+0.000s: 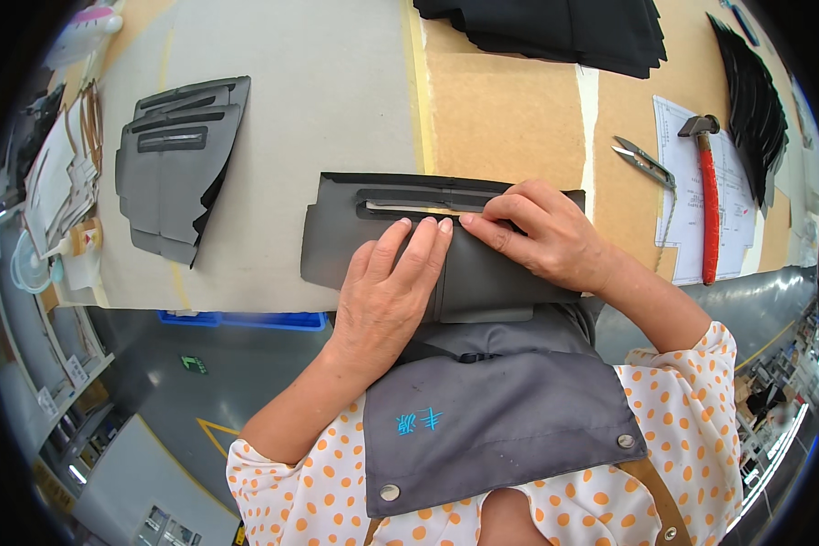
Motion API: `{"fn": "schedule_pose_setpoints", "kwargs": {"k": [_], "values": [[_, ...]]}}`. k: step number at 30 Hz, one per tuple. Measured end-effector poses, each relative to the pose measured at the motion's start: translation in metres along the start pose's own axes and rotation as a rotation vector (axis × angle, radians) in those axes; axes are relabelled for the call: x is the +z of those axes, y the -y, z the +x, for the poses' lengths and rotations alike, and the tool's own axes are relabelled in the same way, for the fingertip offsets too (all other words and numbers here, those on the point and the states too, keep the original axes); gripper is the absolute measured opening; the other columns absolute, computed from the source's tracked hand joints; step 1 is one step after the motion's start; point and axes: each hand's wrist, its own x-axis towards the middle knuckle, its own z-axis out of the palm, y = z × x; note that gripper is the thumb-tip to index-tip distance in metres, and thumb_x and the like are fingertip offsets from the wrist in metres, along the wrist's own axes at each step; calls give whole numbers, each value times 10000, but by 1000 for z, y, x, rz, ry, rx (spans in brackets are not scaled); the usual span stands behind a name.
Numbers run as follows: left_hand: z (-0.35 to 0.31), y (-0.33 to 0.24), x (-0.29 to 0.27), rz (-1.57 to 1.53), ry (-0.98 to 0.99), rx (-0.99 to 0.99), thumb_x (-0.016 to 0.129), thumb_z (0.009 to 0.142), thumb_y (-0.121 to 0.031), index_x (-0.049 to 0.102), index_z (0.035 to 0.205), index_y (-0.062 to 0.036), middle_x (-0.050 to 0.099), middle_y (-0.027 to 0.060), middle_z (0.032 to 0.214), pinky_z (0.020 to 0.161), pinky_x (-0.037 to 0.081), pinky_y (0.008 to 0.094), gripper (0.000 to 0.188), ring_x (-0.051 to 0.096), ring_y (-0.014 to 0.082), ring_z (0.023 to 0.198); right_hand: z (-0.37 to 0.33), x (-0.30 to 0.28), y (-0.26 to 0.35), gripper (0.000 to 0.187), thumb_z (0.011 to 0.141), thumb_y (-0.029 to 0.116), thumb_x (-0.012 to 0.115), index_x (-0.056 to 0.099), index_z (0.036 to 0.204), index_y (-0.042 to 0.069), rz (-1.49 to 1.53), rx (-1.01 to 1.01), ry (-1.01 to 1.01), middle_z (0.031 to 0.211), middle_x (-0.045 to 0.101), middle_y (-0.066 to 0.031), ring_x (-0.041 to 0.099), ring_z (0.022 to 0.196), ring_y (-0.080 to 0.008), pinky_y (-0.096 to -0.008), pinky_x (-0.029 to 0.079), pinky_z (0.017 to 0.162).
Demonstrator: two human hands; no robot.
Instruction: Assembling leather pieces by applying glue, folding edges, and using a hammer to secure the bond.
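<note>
A dark grey panel [337,246] of leather-like sheet lies at the table's near edge. Along its upper part runs a long slot framed in a black strip [378,196], with a pale opening inside. My left hand [387,282] rests on the panel, fingers stretched out and their tips pressing just below the slot. From the right, my right hand [551,232] bends its thumb and forefinger together at the slot's lower edge, pinching the material there. The two hands' fingertips nearly meet mid-slot. What lies beneath the right palm is hidden.
To the left sits a stack of similar slotted grey panels [168,177]. Black pieces [555,36] are piled at the far side. Thread snips [646,162] and a red-handled hammer [709,200] lie on a paper pattern [678,237] at right, beside more black pieces [751,109].
</note>
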Motion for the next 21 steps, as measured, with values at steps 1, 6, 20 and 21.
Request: {"fn": "schedule_pose_setpoints", "kwargs": {"k": [1,6,20,21], "values": [[0,0,0,20,10,6,617,889,-64,593,1440,-71,548,50,1398,1025,459,374,552,533,231,1298,0,0,0,388,793,90,679,706,1172,10,1,1,-2,1000,595,-63,597,880,-225,-344,538,770],[0,1,0,20,17,10,618,891,-65,593,1439,-74,552,40,1410,1018,460,368,549,533,222,1295,-1,1,-1,381,792,94,681,708,1162,5,10,-5,-1,999,598,-67,598,882,-225,-341,537,772],[0,-1,-2,43,37,21,600,906,-74,571,1453,-71,547,43,1435,1023,448,363,548,531,215,1290,-2,1,1,360,811,88,675,700,1156,-11,18,-11,-15,1001,599,-73,601,900,-227,-346,538,786],[1,-2,-1,28,31,9,598,907,-73,569,1455,-70,548,45,1434,1024,447,365,548,532,217,1291,-3,2,1,359,811,87,675,699,1155,-11,19,-10,-20,1001,599,-73,602,901,-228,-348,538,786]]}}
